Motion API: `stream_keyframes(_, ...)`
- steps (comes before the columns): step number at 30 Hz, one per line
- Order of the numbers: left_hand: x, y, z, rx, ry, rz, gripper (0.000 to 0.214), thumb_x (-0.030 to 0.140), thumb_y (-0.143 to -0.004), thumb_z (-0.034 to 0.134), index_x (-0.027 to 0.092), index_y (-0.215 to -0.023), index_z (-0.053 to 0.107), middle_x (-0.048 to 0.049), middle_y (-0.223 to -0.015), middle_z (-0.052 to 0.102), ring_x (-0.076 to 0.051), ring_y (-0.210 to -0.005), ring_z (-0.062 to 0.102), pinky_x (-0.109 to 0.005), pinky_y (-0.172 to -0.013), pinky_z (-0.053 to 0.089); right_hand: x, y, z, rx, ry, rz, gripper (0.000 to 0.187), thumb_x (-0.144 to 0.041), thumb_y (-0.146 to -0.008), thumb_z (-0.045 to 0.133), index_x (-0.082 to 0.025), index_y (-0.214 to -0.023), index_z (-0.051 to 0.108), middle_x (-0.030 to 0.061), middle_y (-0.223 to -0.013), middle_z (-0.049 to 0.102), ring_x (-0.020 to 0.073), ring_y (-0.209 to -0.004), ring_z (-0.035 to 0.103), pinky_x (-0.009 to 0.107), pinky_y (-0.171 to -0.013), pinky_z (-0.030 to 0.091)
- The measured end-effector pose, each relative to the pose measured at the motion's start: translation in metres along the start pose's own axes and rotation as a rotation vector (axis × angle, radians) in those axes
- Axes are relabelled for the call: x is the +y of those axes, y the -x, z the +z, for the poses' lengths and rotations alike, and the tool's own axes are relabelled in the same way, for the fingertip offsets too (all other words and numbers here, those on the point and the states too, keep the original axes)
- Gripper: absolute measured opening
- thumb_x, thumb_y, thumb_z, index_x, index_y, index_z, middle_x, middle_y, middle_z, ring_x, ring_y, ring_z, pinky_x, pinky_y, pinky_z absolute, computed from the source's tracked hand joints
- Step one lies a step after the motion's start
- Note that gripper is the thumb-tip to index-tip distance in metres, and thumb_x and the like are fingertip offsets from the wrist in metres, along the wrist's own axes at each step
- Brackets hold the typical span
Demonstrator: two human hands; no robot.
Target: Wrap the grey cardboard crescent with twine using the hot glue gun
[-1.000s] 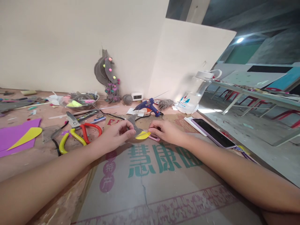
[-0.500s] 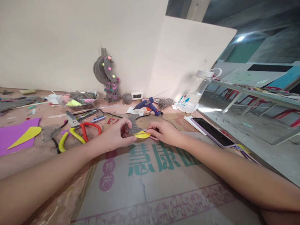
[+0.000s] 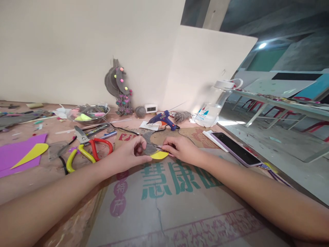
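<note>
A crescent wrapped in grey yarn (image 3: 149, 145), with a bare yellow part (image 3: 159, 155) along its lower edge, is between my hands over the cardboard. My left hand (image 3: 133, 151) grips its left side, fingers curled and thumb below. My right hand (image 3: 181, 148) is closed in a pinch at the right tip, where the grey yarn meets the yellow; the fingertips partly hide what they hold. Just behind the crescent lies a blue glue gun (image 3: 164, 119) on its side.
Scissors with red and yellow handles (image 3: 88, 152) lie left of my left hand, near purple sheets (image 3: 20, 159) and a yellow cutout (image 3: 33, 152). A phone (image 3: 236, 148) and a water bottle (image 3: 209, 106) are at right. Behind stand a yarn ball (image 3: 140, 111) and a small clock (image 3: 150, 108).
The yarn strand that crossed the yellow part now lies up by the grey wrapping, and more yellow shows. My hands stay about the crescent; the view has tilted up slightly.
</note>
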State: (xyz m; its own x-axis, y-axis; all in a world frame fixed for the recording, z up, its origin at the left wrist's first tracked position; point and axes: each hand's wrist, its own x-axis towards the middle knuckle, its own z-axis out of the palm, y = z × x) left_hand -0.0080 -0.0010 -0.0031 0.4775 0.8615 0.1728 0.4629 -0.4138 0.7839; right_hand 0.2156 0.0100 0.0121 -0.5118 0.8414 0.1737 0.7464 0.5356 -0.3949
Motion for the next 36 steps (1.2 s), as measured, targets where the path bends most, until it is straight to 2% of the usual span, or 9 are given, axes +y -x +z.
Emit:
stream_keyframes(10,0.000,0.000,0.000,-0.052,0.202,-0.025,0.036,0.037,-0.063,0.068,0.020,-0.077,0.040,0.0063,-0.068,0.040,-0.008,-0.058,0.039,-0.020,-0.050,0.030,0.002,-0.002,0.004,0.058,0.076,-0.038,0.025,-0.038,-0.086,0.045,-0.020,-0.078,0.061,0.0006,-0.066,0.062,0.0111,-0.059,0.051,0.021,-0.055,0.029)
stream_keyframes(13,0.000,0.000,-0.001,-0.018,0.198,-0.024,0.029,0.042,-0.072,0.059,0.019,-0.075,0.041,0.0066,-0.063,0.037,-0.008,-0.055,0.036,-0.019,-0.047,0.027,0.002,-0.002,0.004,0.053,0.066,-0.055,0.026,-0.038,-0.087,0.043,-0.020,-0.079,0.060,0.0008,-0.068,0.062,0.0111,-0.060,0.051,0.021,-0.056,0.030)
stream_keyframes(16,0.000,0.000,-0.002,0.022,0.176,0.010,0.022,0.040,-0.081,0.048,0.019,-0.078,0.045,0.0049,-0.065,0.042,-0.009,-0.057,0.039,-0.020,-0.050,0.030,0.002,-0.002,0.004,0.047,0.062,-0.044,0.028,-0.040,-0.087,0.042,-0.019,-0.079,0.060,0.0011,-0.069,0.062,0.0110,-0.059,0.050,0.021,-0.054,0.029)
stream_keyframes(23,0.000,0.000,-0.001,0.034,0.254,-0.006,0.013,0.032,-0.085,0.040,0.021,-0.089,0.044,0.0047,-0.065,0.042,-0.010,-0.058,0.044,-0.021,-0.052,0.033,0.005,-0.001,0.008,0.046,0.055,-0.044,0.025,-0.036,-0.087,0.044,-0.019,-0.080,0.061,0.0003,-0.066,0.061,0.0106,-0.058,0.049,0.021,-0.054,0.030)
stream_keyframes(25,0.000,0.000,-0.002,0.026,0.253,-0.010,0.012,0.032,-0.085,0.040,0.021,-0.089,0.045,0.0043,-0.066,0.042,-0.010,-0.058,0.043,-0.021,-0.052,0.033,0.007,-0.003,0.009,0.074,0.067,-0.089,0.025,-0.033,-0.087,0.043,-0.018,-0.082,0.062,0.0017,-0.070,0.062,0.0123,-0.064,0.052,0.023,-0.058,0.034)
stream_keyframes(28,0.000,0.000,-0.002,0.038,0.266,-0.002,0.011,0.031,-0.084,0.041,0.022,-0.089,0.045,0.0041,-0.068,0.042,-0.009,-0.058,0.042,-0.020,-0.051,0.032,0.006,-0.005,0.003,0.188,0.069,-0.179,0.023,-0.026,-0.087,0.042,-0.018,-0.093,0.063,0.0063,-0.092,0.064,0.0176,-0.088,0.053,0.029,-0.078,0.038)
stream_keyframes(31,0.001,0.001,-0.003,0.033,0.267,-0.020,0.010,0.030,-0.085,0.040,0.022,-0.088,0.044,0.0038,-0.068,0.042,-0.009,-0.058,0.042,-0.020,-0.051,0.032,0.001,-0.005,-0.009,0.267,-0.018,-0.150,0.026,-0.026,-0.087,0.042,-0.018,-0.102,0.062,0.0080,-0.107,0.060,0.0204,-0.102,0.050,0.034,-0.087,0.037)
stream_keyframes(33,0.003,0.002,-0.004,0.025,0.257,-0.016,0.010,0.030,-0.085,0.039,0.022,-0.088,0.044,0.0037,-0.068,0.042,-0.010,-0.059,0.043,-0.020,-0.052,0.033,-0.005,-0.003,-0.014,0.225,-0.126,-0.060,0.028,-0.031,-0.087,0.042,-0.019,-0.104,0.061,0.0074,-0.104,0.061,0.0195,-0.094,0.054,0.033,-0.080,0.041)
stream_keyframes(36,0.005,0.003,-0.004,0.016,0.238,0.003,0.011,0.031,-0.085,0.039,0.022,-0.089,0.045,0.0039,-0.068,0.043,-0.010,-0.058,0.043,-0.020,-0.052,0.034,-0.013,0.001,-0.014,0.075,-0.269,0.064,0.034,-0.041,-0.086,0.043,-0.021,-0.108,0.058,0.0043,-0.086,0.064,0.0141,-0.067,0.056,0.027,-0.061,0.043)
